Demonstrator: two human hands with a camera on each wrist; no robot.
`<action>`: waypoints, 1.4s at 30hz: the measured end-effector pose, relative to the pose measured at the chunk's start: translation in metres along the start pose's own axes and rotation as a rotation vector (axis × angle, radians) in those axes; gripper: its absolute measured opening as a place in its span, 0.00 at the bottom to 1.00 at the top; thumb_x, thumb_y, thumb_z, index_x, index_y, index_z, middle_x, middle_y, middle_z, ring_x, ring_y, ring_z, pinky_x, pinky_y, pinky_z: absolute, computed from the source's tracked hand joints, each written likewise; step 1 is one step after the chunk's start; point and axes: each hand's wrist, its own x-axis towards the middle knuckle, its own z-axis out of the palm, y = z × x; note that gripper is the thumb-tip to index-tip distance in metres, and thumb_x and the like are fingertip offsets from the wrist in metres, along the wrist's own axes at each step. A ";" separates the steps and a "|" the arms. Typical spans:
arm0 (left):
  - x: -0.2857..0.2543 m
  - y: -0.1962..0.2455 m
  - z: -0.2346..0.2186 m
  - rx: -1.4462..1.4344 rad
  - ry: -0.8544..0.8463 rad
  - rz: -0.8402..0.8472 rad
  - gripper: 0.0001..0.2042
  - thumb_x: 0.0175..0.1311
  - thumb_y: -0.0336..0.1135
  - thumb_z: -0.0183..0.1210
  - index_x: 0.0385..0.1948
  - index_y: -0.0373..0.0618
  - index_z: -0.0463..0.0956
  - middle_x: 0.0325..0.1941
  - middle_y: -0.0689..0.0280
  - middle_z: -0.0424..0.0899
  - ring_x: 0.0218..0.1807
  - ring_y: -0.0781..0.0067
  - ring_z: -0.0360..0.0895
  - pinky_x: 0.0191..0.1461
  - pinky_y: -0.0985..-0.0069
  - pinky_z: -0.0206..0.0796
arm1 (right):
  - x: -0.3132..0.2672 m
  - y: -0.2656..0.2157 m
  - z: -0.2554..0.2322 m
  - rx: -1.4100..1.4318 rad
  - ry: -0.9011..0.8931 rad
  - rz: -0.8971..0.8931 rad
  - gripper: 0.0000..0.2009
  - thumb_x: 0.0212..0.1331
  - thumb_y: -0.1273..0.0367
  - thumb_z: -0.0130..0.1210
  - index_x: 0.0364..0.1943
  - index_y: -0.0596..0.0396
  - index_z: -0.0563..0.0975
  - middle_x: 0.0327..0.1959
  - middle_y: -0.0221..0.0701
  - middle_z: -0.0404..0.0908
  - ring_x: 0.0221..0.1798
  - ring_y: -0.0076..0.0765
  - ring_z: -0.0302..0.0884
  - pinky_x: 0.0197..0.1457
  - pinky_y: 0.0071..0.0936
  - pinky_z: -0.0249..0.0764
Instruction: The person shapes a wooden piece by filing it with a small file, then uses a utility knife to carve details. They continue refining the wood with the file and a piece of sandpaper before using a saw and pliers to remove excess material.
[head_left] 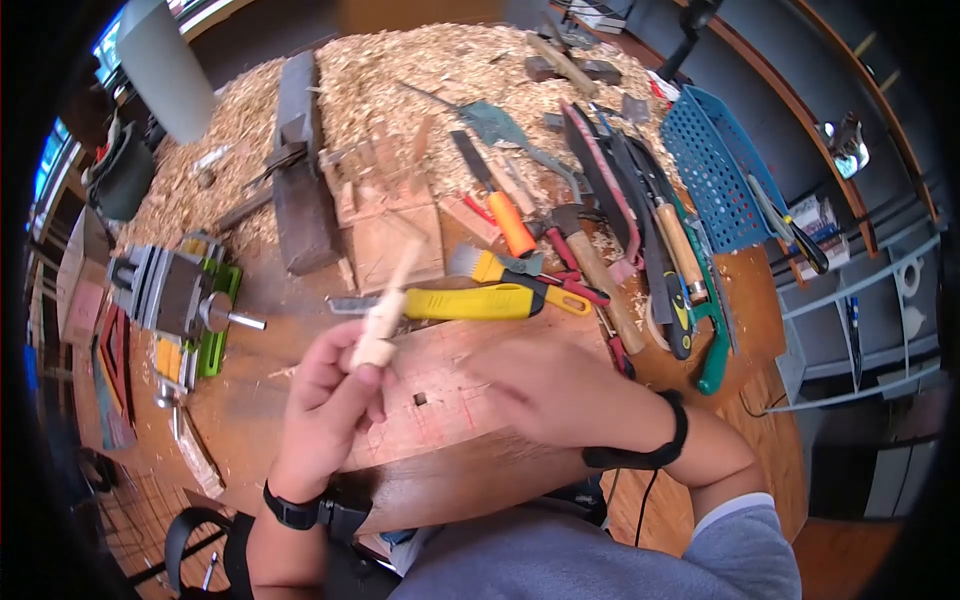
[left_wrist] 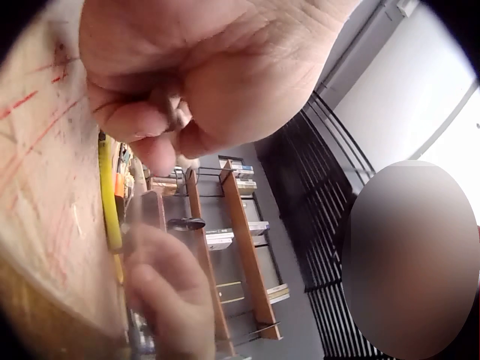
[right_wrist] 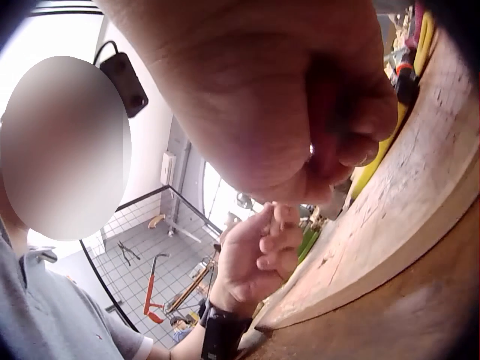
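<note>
My left hand (head_left: 335, 400) pinches a pale carved wooden stick (head_left: 382, 320) between thumb and fingers, its narrow end pointing away from me. My right hand (head_left: 555, 390), blurred, is over a wooden board (head_left: 450, 420) with red marks and a small dark square hole. Its fingers curl in the right wrist view. By that hand, the left wrist view shows a blurred thin blade-like tool (left_wrist: 146, 208); its handle is mostly hidden in the palm. Just beyond the stick lies a yellow utility knife (head_left: 470, 303).
Wood shavings (head_left: 400, 60) cover the far table. A vise (head_left: 170, 290) stands at left, near a long dark plane-like block (head_left: 300, 200). A hammer (head_left: 600, 270), an orange-handled tool (head_left: 511, 222) and several saws and files lie at right, beside a blue basket (head_left: 715, 170).
</note>
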 end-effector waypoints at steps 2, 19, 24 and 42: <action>0.000 -0.005 0.003 0.225 -0.045 -0.071 0.17 0.73 0.31 0.56 0.61 0.41 0.69 0.39 0.71 0.80 0.32 0.88 0.72 0.32 0.88 0.64 | -0.006 -0.005 -0.012 0.013 0.063 0.074 0.17 0.57 0.77 0.55 0.53 0.59 0.77 0.41 0.42 0.81 0.42 0.50 0.81 0.46 0.37 0.78; 0.000 0.006 0.000 1.103 -0.120 0.400 0.11 0.53 0.25 0.67 0.38 0.40 0.79 0.40 0.58 0.77 0.41 0.55 0.74 0.45 0.67 0.68 | -0.023 -0.022 -0.014 -0.076 0.047 0.156 0.19 0.57 0.77 0.55 0.55 0.57 0.77 0.37 0.41 0.81 0.38 0.49 0.81 0.41 0.40 0.78; 0.002 0.003 0.003 1.042 -0.100 0.476 0.10 0.51 0.25 0.67 0.32 0.38 0.76 0.40 0.57 0.76 0.41 0.51 0.72 0.46 0.64 0.68 | -0.021 -0.024 0.004 -0.119 -0.017 0.098 0.21 0.54 0.77 0.56 0.55 0.55 0.78 0.34 0.37 0.75 0.34 0.45 0.78 0.36 0.39 0.76; 0.005 -0.001 0.013 1.098 -0.123 0.441 0.07 0.49 0.23 0.69 0.28 0.40 0.80 0.34 0.60 0.79 0.38 0.56 0.76 0.42 0.66 0.69 | -0.022 -0.034 0.012 -0.271 -0.107 0.082 0.21 0.54 0.78 0.54 0.55 0.63 0.75 0.32 0.36 0.70 0.32 0.40 0.74 0.35 0.34 0.72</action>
